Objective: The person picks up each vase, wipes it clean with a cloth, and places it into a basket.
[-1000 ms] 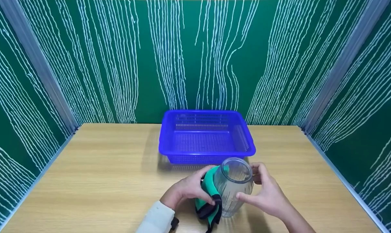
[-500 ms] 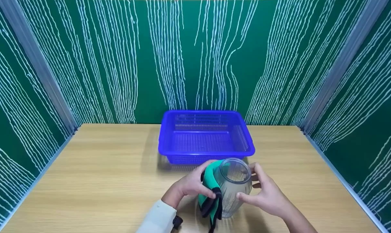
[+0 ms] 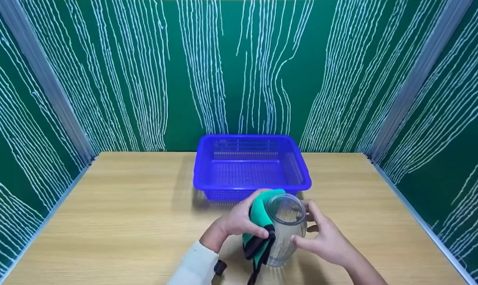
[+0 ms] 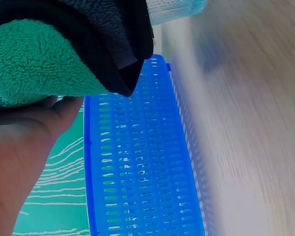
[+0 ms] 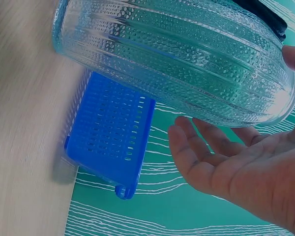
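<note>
A ribbed clear glass vase [image 3: 283,241] stands upright near the front of the table, its open mouth facing up. My left hand [image 3: 236,220] grips a folded green cloth [image 3: 259,213] with dark edging against the vase's left side. The cloth's top edge reaches the rim, and a dark end hangs down toward the table. In the left wrist view the cloth [image 4: 34,64] looks fluffy, with a dark grey face. My right hand [image 3: 327,239] holds the vase from the right, thumb in front and fingers behind. The right wrist view shows textured ribs along the vase [image 5: 172,64].
Just behind the hands sits a blue perforated plastic basket [image 3: 247,187] on the wooden table [image 3: 136,213]. Green walls [image 3: 247,79] with white wavy lines enclose the back and sides. A small black piece [image 3: 220,267] shows beside the left sleeve [image 3: 195,265].
My left hand has slid the cloth slightly up and right along the vase, so its top edge now reaches higher at the rim. The vase and right hand have barely shifted.
</note>
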A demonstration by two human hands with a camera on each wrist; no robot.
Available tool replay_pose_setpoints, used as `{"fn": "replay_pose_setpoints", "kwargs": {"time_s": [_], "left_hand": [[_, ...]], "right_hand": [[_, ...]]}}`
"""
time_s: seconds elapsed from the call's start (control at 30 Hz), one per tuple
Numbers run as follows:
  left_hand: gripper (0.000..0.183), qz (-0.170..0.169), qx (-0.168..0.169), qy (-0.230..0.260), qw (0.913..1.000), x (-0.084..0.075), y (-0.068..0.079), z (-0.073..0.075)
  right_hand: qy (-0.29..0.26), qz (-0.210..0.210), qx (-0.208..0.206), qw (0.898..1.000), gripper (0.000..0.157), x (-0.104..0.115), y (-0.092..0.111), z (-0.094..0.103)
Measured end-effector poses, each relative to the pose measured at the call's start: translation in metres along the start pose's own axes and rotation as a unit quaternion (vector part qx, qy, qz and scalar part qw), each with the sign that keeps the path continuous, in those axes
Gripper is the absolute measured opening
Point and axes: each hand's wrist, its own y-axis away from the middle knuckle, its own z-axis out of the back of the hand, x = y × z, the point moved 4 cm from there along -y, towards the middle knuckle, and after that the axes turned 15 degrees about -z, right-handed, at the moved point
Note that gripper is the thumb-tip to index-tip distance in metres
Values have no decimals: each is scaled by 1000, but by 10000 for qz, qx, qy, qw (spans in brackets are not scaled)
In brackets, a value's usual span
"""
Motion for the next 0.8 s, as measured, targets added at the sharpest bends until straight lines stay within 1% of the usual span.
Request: {"fn": "replay_pose_setpoints", "kwargs": {"time_s": [0.23,0.3,0.4,0.47,0.57,0.67,0.8], "left_hand": [[94,-86,95,-474,9988,6,2,0],[94,-34,90,-665,9977,8,3,0],[96,61,74,-821,9966,12,6,0],[98,77,42,-860,9963,14,7,0],[99,128,86,-807,9966,15,10,-2],[99,145,192,-756,9969,10,11,-4],[100,216,281,-669,9971,4,13,-7]], "right_hand": [[-42,-67,77,9999,66,-1,0,0],[-48,-99,92,9999,66,-1,-1,0],[-72,-122,129,9998,66,-1,-1,-1],[-85,-178,140,9997,66,-2,-1,-1],[-133,-284,165,9994,67,-2,-2,-1],[-139,-283,191,9993,67,-2,-2,-1],[-99,-148,218,9996,66,-2,-2,-1]]}}
